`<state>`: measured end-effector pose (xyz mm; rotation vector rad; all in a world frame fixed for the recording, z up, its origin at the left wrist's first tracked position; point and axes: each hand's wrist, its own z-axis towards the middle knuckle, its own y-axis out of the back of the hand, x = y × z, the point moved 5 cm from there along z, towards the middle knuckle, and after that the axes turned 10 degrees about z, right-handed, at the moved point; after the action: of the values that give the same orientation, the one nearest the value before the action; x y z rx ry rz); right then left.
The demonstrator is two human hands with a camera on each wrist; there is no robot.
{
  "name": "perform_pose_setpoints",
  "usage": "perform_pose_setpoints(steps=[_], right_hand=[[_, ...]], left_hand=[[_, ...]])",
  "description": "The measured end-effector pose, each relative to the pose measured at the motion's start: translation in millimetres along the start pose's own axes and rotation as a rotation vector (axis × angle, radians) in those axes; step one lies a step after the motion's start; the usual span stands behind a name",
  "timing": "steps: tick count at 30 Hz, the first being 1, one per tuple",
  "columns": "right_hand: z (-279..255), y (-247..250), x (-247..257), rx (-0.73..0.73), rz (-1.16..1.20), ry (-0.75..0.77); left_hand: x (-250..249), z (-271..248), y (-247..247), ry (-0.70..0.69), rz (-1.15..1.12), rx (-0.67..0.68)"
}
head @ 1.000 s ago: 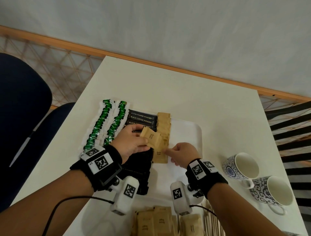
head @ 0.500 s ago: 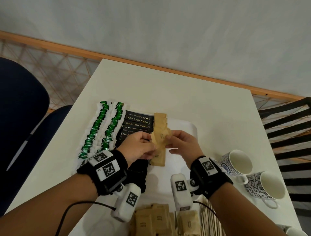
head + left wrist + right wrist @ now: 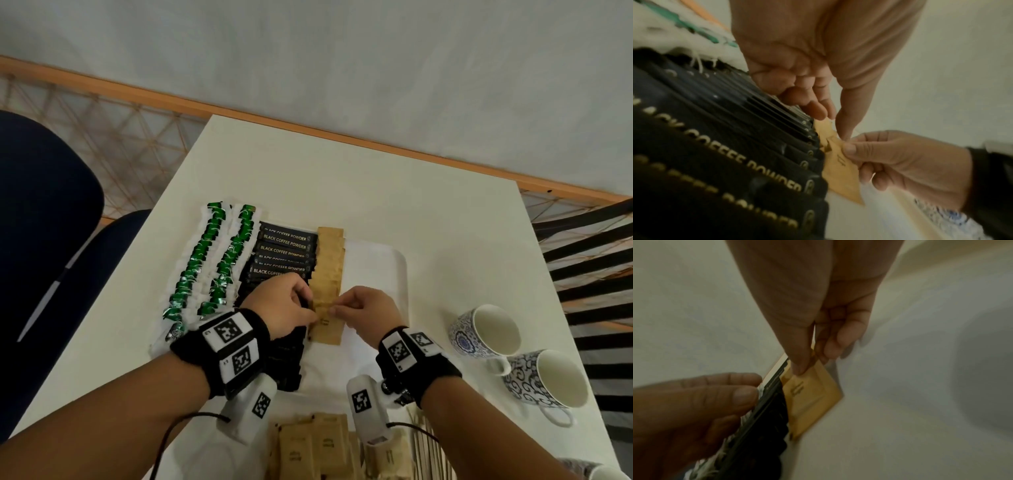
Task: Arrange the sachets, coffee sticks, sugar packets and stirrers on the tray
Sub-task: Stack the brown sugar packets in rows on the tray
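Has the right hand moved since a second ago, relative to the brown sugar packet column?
Yes. The right hand went from the column's lower right edge up over the sugar packet column, then settled pinching a packet opposite the left hand.

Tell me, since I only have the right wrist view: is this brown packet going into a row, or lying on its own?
Observer: Into a row. The sugar packets overlap in a column right of the coffee sticks on the tray. The right hand has a pinch grip on the nearest packet.
Operator: Any more to place?
Observer: Yes, loose brown packets lie nearest the person, with stirrers beside them.
Operator: What's right of the tray?
Observer: Two patterned cups on the table.
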<state>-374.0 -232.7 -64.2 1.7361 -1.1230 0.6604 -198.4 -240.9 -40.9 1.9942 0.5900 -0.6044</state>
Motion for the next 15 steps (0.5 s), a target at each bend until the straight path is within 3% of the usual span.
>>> perform_pose_setpoints(steps=[7, 15], right_hand=[[-7, 4, -9, -0.058, -0.001, -0.004], [-10, -2, -7, -0.025, 0.085, 0.048]], left_hand=[[-22, 0, -9, -0.147, 0.525, -0.053], [-28, 3, -14, -0.175, 0.672, -0.072]])
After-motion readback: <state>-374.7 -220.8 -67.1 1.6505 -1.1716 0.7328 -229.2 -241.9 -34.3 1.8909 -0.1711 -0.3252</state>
